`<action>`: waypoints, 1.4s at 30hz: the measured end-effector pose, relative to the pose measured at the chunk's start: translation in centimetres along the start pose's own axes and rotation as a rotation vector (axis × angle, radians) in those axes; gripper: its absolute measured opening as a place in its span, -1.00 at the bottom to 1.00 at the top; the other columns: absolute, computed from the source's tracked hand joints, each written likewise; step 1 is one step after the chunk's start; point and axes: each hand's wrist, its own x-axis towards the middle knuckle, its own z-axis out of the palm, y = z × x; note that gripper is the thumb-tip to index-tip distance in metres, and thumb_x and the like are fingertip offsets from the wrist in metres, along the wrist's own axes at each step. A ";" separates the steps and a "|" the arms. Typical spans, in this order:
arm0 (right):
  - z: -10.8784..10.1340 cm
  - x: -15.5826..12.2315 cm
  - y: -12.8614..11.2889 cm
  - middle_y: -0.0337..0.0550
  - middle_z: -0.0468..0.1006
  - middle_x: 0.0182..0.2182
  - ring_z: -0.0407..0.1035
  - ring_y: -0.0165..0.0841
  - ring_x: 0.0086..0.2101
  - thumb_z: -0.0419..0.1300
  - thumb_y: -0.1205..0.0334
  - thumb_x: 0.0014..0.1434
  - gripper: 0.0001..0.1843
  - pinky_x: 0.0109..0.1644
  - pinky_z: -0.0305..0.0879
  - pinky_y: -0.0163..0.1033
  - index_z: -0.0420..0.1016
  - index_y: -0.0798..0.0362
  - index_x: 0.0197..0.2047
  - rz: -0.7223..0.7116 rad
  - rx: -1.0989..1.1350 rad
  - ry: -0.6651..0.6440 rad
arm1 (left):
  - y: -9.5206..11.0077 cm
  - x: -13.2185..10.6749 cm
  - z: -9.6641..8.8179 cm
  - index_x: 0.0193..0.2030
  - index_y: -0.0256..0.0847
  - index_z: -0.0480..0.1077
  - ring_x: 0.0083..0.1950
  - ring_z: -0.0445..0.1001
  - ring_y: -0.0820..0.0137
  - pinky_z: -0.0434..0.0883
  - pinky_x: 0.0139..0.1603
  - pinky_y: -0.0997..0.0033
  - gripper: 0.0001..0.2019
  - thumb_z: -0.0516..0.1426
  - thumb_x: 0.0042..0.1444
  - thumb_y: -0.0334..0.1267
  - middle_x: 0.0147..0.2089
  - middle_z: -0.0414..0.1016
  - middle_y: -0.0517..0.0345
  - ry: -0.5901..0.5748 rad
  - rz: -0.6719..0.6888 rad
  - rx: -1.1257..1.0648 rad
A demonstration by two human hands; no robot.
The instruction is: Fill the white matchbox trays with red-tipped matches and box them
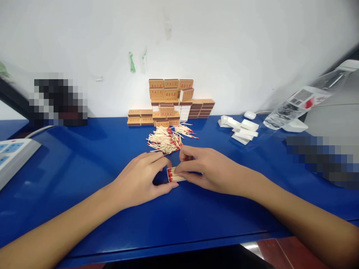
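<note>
Head: right hand point(211, 169) at matches point(172, 175)

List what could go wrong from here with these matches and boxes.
The fingers of the right hand are over the matches in the small tray, so a slip could spill some. The loose match pile lies just beyond that hand and the left hand; a knuckle might scatter it. One box in the stack sits at an angle, so a bump could topple it.
</note>
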 end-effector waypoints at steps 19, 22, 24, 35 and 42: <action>-0.1 0.0 -0.1 -0.12 0.49 -0.19 0.40 -0.36 -0.31 0.18 0.27 0.45 -0.85 -0.22 0.28 -0.22 0.55 0.11 -0.16 0.095 -0.042 -0.079 | 0.0 -0.1 0.0 -0.11 -0.16 0.43 -0.19 0.51 0.25 0.41 -0.16 0.24 -0.71 0.29 0.29 0.00 -0.19 0.51 0.14 0.003 0.007 0.018; 0.0 0.1 -0.1 -0.11 0.49 -0.18 0.41 -0.35 -0.30 0.17 0.25 0.46 -0.84 -0.21 0.29 -0.21 0.56 0.11 -0.13 0.108 -0.041 -0.090 | 0.0 -0.1 0.0 -0.11 -0.17 0.43 -0.18 0.51 0.26 0.41 -0.15 0.23 -0.72 0.29 0.30 -0.01 -0.18 0.51 0.14 0.004 0.003 0.014; 0.0 0.1 -0.2 -0.11 0.49 -0.18 0.42 -0.35 -0.30 0.16 0.25 0.46 -0.84 -0.21 0.30 -0.21 0.55 0.11 -0.13 0.106 -0.035 -0.095 | 0.0 0.0 0.1 -0.10 -0.17 0.44 -0.16 0.52 0.26 0.41 -0.13 0.23 -0.72 0.29 0.30 -0.01 -0.18 0.51 0.14 0.009 0.003 0.012; 0.0 0.3 -0.3 -0.08 0.51 -0.17 0.44 -0.33 -0.29 0.12 0.23 0.50 -0.79 -0.19 0.34 -0.20 0.53 0.12 -0.12 0.083 -0.075 -0.117 | -0.1 0.0 0.1 -0.11 -0.16 0.44 -0.16 0.51 0.25 0.40 -0.14 0.23 -0.72 0.29 0.30 0.00 -0.18 0.50 0.14 0.010 0.009 0.016; -0.1 0.0 -1.0 -0.11 0.51 -0.20 0.41 -0.33 -0.31 0.15 0.24 0.48 -0.81 -0.22 0.28 -0.19 0.54 0.12 -0.15 0.068 -0.096 -0.117 | 0.0 0.0 0.0 -0.10 -0.16 0.44 -0.17 0.51 0.25 0.40 -0.15 0.23 -0.73 0.30 0.28 -0.02 -0.19 0.50 0.16 -0.001 -0.001 -0.002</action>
